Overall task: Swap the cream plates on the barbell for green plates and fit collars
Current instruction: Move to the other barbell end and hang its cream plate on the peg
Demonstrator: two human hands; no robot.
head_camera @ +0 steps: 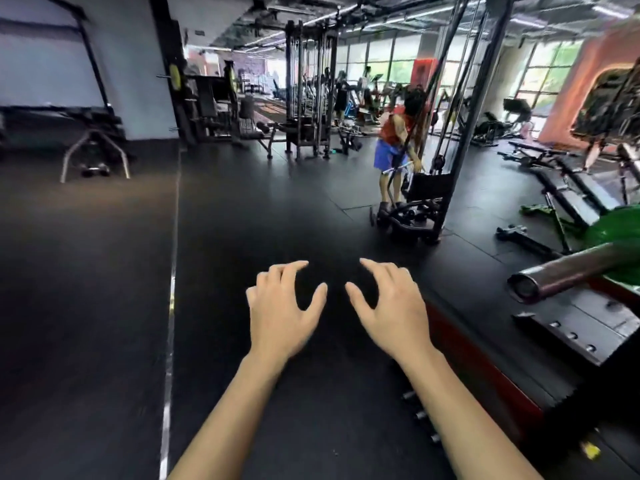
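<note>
Both forearms and hands (282, 310) are bare, without sleeves.

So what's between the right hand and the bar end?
Just bare black floor. In the head view, nothing sits between the right hand and the bar end.

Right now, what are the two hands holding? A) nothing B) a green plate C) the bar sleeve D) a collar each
A: the left hand and right hand hang over bare black floor with fingers loosely spread, each grip empty; the bar sleeve and green plate sit off to the right, untouched.
</note>
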